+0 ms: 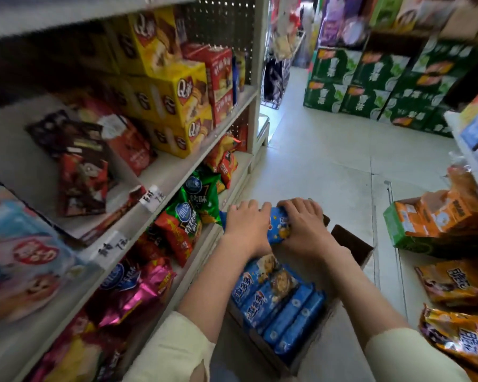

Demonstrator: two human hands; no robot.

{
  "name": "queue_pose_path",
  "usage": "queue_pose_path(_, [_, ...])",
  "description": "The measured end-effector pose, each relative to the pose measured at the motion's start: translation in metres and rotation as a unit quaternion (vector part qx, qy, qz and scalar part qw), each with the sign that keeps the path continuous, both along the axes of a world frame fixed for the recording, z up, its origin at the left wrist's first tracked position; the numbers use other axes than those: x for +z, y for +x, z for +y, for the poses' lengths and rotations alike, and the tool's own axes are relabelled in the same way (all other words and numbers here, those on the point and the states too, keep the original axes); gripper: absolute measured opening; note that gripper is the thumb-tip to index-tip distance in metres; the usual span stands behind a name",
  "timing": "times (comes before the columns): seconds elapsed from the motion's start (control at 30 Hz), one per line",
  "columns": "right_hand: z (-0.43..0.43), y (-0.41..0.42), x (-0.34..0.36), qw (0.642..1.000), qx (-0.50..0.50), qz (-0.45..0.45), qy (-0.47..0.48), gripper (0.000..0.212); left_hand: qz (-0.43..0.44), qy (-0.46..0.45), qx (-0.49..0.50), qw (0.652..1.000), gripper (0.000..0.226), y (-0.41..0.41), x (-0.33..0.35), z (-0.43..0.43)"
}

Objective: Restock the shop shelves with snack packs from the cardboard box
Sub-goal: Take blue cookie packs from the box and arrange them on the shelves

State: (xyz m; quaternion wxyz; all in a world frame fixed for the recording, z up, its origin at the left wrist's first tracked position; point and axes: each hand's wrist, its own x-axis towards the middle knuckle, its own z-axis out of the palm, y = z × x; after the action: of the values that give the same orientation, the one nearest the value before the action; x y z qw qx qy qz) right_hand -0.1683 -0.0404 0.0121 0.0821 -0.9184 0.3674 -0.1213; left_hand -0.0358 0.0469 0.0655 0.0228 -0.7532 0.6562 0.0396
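Observation:
A brown cardboard box (353, 248) stands on the floor beside the shelves, with several blue cookie packs (284, 307) lying in rows inside it. Above the box's far end, my left hand (246, 227) and my right hand (304, 224) both grip one blue cookie pack (278, 224) between them. The pack is level with the lowest shelf (204, 244), close to the green and red snack bags (188, 216) on it. My forearms cover part of the box.
Shelving on the left holds yellow boxes (177, 100), red boxes and dark packs on the upper tiers, pink and red bags (146, 290) lower down. Green cartons (370, 84) are stacked across the aisle. Orange packs (458, 288) and a green-orange carton (414, 224) sit on the right.

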Motion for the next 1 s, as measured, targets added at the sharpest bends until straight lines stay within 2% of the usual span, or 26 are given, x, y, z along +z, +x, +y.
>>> queue_pose_path(0.13, [-0.001, 0.029, 0.055, 0.995, 0.022, -0.082, -0.050, 0.072, -0.079, -0.105, 0.042, 0.990, 0.073, 0.019, 0.057, 0.020])
queue_pose_path(0.27, [0.005, 0.066, 0.112, 0.980, 0.046, -0.161, -0.110, 0.074, -0.142, -0.225, 0.082, 0.960, 0.073, 0.038, 0.107, 0.041])
queue_pose_path(0.47, [0.027, 0.117, 0.196, 0.932, 0.114, -0.280, -0.202, 0.076, -0.229, -0.384, 0.136, 0.884, 0.079, 0.071, 0.174, 0.078])
queue_pose_path(0.63, [0.065, 0.154, 0.251, 0.900, 0.164, -0.332, -0.228, 0.075, -0.289, -0.431, 0.164, 0.839, 0.078, 0.093, 0.227, 0.122])
queue_pose_path(0.8, [0.111, 0.176, 0.297, 0.873, 0.236, -0.374, -0.206, 0.081, -0.322, -0.448, 0.208, 0.808, 0.081, 0.102, 0.265, 0.177])
queue_pose_path(0.87, [0.129, 0.193, 0.310, 0.867, 0.270, -0.378, -0.179, 0.090, -0.340, -0.443, 0.237, 0.795, 0.079, 0.107, 0.277, 0.207])
queue_pose_path(0.93, [0.148, 0.208, 0.321, 0.873, 0.296, -0.372, -0.106, 0.106, -0.347, -0.438, 0.263, 0.787, 0.077, 0.116, 0.286, 0.234])
queue_pose_path(1.0, [0.164, 0.226, 0.330, 0.857, 0.328, -0.398, 0.005, 0.108, -0.353, -0.423, 0.299, 0.779, 0.077, 0.124, 0.291, 0.260])
